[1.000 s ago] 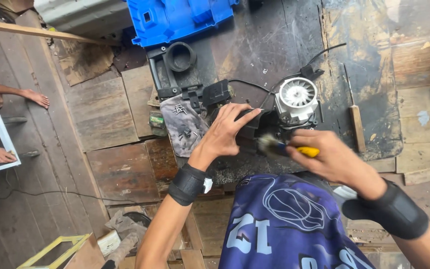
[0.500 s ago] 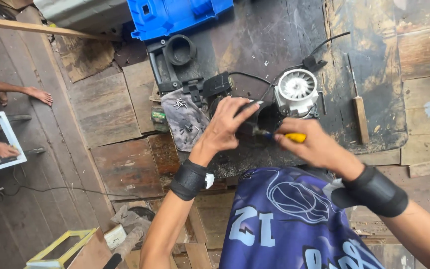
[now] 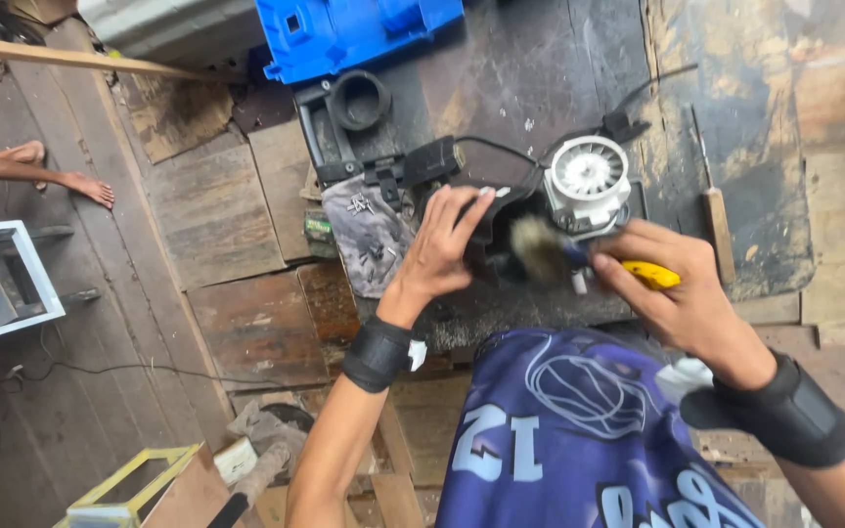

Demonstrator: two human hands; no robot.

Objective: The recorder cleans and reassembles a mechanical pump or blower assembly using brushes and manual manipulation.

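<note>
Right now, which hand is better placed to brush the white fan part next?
The right hand, probably: it holds the yellow-handled brush, whose bristles are beside the white fan part. The left hand grips the black housing.

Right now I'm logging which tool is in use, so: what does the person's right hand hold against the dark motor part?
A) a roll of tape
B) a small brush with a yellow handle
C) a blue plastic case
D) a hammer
B: the right hand grips a yellow-handled brush, its blurred bristles against the dark motor part that the left hand steadies beside the white fan housing.
</note>
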